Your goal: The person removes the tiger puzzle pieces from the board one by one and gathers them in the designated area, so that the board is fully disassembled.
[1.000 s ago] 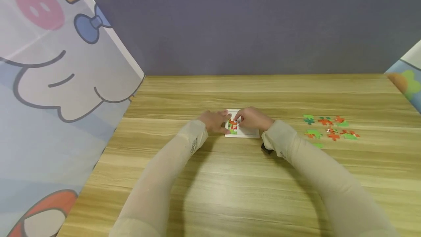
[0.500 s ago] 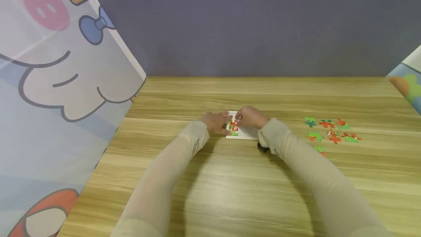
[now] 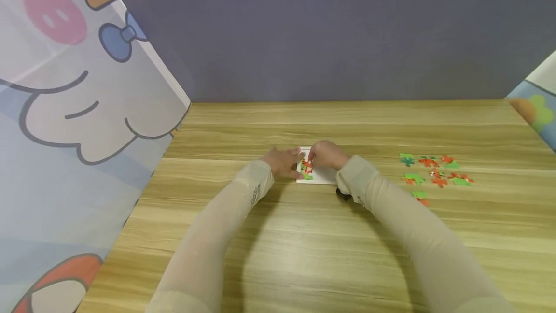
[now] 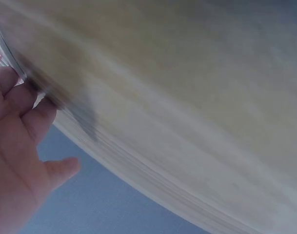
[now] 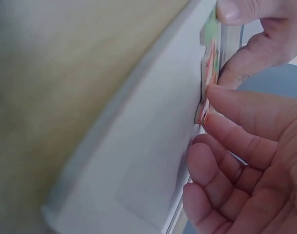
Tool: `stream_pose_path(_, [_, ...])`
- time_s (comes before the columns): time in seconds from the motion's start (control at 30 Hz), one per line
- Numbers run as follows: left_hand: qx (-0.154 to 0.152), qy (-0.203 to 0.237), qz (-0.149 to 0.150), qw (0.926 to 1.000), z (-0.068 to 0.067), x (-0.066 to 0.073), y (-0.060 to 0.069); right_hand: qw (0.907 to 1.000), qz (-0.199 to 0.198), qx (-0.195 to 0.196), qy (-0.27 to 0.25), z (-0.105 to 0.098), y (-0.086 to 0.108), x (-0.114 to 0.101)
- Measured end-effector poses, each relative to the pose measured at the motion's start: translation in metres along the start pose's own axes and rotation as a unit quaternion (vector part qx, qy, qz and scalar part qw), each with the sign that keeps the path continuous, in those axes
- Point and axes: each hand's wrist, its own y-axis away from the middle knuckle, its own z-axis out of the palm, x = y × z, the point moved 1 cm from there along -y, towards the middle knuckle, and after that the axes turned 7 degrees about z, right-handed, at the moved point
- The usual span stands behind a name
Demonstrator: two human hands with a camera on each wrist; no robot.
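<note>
A shallow white puzzle tray (image 3: 323, 177) lies on the wooden table. Joined green and orange jigsaw pieces (image 3: 306, 170) fill its left side; bare white base shows in the right part. Spread fingers of my left hand (image 3: 282, 162) rest on the tray's left edge and the pieces there. From the right, my right hand (image 3: 329, 155) reaches over the tray. Close up in the right wrist view, its thumb and forefinger pinch an orange jigsaw piece (image 5: 203, 114) at the edge of the joined ones, other fingers curled. The piece's picture is mostly hidden.
Several loose jigsaw pieces (image 3: 439, 177) lie in rows on the table at the right. A dark grey wall (image 3: 330, 37) rises behind the table. A cartoon-printed panel (image 3: 104, 124) borders it at the left, another panel (image 3: 536, 110) at the far right.
My right wrist and forearm have shifted slightly left, while the fingers stay at the joined pieces. My left hand keeps its place on the tray. The head view has shifted a little.
</note>
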Motion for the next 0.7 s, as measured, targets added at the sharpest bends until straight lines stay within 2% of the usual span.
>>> stream_pose_path(0.13, [0.002, -0.006, 0.006, 1.0000, -0.0014, -0.0001, 0.0010, 0.9998, 0.009, -0.007, -0.013, -0.0011, -0.0006, -0.0024])
stream_pose_path(0.37, [0.006, 0.007, 0.005, 0.9999, -0.0014, 0.0009, 0.0007, 0.9977, 0.067, -0.004, -0.012, 0.0014, -0.0003, -0.0083])
stream_pose_path(0.53, [0.012, 0.008, 0.001, 0.9999, 0.0007, 0.0001, -0.0015, 0.9981, 0.062, 0.005, 0.004, 0.0016, 0.0026, -0.0084])
stream_pose_path(0.7, [0.018, -0.019, -0.001, 0.9996, 0.0026, 0.0002, -0.0021, 0.9976, 0.067, 0.006, -0.016, 0.0037, 0.0031, -0.0051])
